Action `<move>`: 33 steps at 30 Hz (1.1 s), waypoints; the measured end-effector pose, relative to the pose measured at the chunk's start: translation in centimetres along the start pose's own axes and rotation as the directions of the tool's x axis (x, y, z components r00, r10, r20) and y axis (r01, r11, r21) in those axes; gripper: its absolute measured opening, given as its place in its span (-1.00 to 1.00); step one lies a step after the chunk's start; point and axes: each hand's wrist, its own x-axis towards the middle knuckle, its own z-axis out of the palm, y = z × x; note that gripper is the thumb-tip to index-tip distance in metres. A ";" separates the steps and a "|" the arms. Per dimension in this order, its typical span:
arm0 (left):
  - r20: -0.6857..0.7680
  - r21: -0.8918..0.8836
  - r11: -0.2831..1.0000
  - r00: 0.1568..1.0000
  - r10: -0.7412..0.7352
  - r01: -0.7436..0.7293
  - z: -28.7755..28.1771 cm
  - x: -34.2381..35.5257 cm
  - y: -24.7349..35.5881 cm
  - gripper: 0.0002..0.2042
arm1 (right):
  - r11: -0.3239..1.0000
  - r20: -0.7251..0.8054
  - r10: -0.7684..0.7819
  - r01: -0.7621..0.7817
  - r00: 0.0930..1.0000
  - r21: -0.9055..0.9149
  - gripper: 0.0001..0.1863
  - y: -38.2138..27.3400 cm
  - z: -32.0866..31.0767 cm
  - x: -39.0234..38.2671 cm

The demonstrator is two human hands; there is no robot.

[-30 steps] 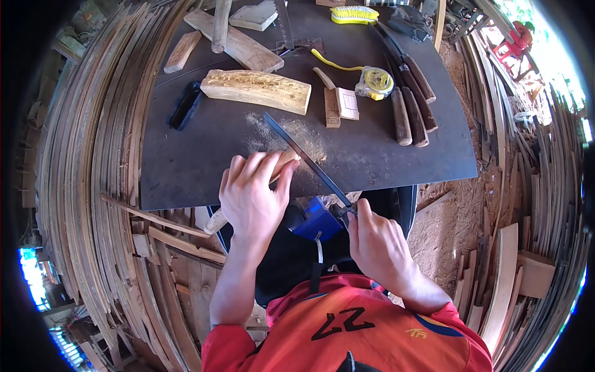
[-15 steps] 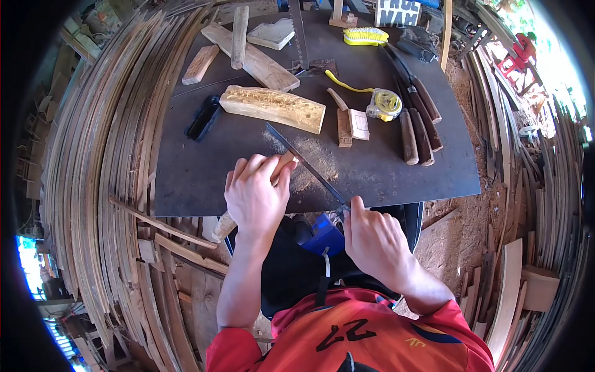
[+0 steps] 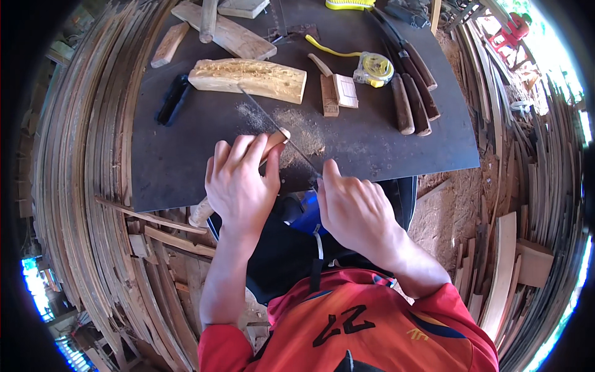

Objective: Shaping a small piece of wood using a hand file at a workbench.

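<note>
My left hand point(image 3: 242, 180) is wrapped round a small piece of wood point(image 3: 274, 142), whose pale rounded end sticks out past the thumb and forefinger. My right hand point(image 3: 358, 201) is closed on the near end of a long, thin dark file point(image 3: 260, 110); its grip is hidden by the fingers. The file slants far-left across the wood's end and appears to touch it. Pale sawdust point(image 3: 300, 127) lies on the dark table point(image 3: 409, 152) beneath. Just beyond the file's tip rests a thick rough wooden block point(image 3: 248, 79).
Right of centre lie small wood blocks point(image 3: 345, 91), a yellow tape measure point(image 3: 375, 68) and several wooden-handled tools point(image 3: 414, 105). A black object point(image 3: 172, 99) and wood offcuts point(image 3: 170, 44) are at left. A yellow brush point(image 3: 350, 4) sits far off. Long wood strips point(image 3: 80, 167) flank the table.
The file has slid forward and left across the wood's end, my right hand coming closer to my left. The view has shifted, so the table's things appear higher and farther left.
</note>
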 end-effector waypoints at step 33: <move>0.034 0.048 0.999 0.999 0.004 -0.005 0.4 -0.4 0.6 -0.80 | 0.971 0.153 0.118 -0.146 0.981 0.189 -0.77 2.3 -2.1 -6.9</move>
